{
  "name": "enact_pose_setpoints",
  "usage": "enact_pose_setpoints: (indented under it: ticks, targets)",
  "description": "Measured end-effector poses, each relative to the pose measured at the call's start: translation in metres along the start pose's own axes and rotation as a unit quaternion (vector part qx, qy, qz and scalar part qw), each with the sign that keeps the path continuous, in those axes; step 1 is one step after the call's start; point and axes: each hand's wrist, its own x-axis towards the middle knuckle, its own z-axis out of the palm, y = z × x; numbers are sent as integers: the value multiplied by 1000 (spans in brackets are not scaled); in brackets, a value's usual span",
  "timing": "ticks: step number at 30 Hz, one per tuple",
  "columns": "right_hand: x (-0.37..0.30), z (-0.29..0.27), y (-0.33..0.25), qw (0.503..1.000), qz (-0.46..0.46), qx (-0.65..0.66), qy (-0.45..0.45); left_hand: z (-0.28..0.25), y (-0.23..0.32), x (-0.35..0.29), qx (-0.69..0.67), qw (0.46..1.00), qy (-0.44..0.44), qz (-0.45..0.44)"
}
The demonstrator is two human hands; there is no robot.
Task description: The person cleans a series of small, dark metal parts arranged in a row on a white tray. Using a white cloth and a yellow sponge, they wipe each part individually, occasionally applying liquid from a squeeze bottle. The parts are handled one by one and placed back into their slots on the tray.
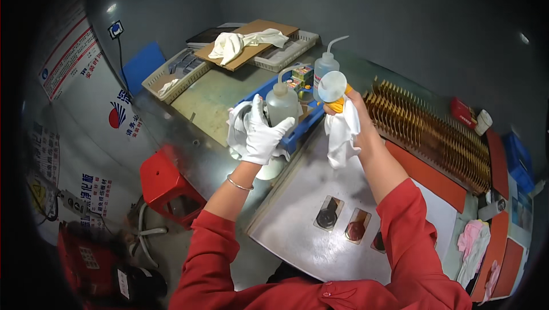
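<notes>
My left hand (262,137), in a white glove, has its fingers and thumb spread in front of a translucent squeeze bottle (282,104) with a bent spout. Whether the hand touches the bottle is unclear. A grey-white cloth (237,130) lies beside it. Raised to the right, my right hand (355,109) has orange covers on its fingertips and pinches a round translucent disc (332,86). From the same hand hangs a white cloth (342,138). A second squeeze bottle (326,70) stands just behind the disc.
A blue crate (297,134) holds small boxes. Behind it are white baskets (184,84) and cardboard (243,58) with a cloth. Dark rectangular pieces (327,214) lie on the pale worktop (291,210). A slatted brown rack (426,133) stands right, a red stool (171,184) left.
</notes>
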Motion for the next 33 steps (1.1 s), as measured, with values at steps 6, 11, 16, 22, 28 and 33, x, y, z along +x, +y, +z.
enact_pose_setpoints:
  ticks: [6, 11, 16, 22, 28, 33]
  targets:
    - [53, 9, 12, 997, -14, -27, 75, 3, -9, 23, 40, 997, -62, -17]
    - [61, 0, 9, 997, -17, -25, 66, 8, -15, 26, 40, 997, -44, -42]
    - [72, 0, 10, 997, -20, -13, 70, 2, -19, 28, 68, 997, -34, -21]
    - [75, -10, 10, 999, -30, 24, 20, 5, -19, 28, 52, 998, -27, -34]
    - [52, -3, 2, 998, -25, 11, 56, 5, -6, 24, 67, 996, -59, -26]
    - [4, 34, -19, 995, -50, -7, 81, 11, -11, 22, 79, 994, -63, -36]
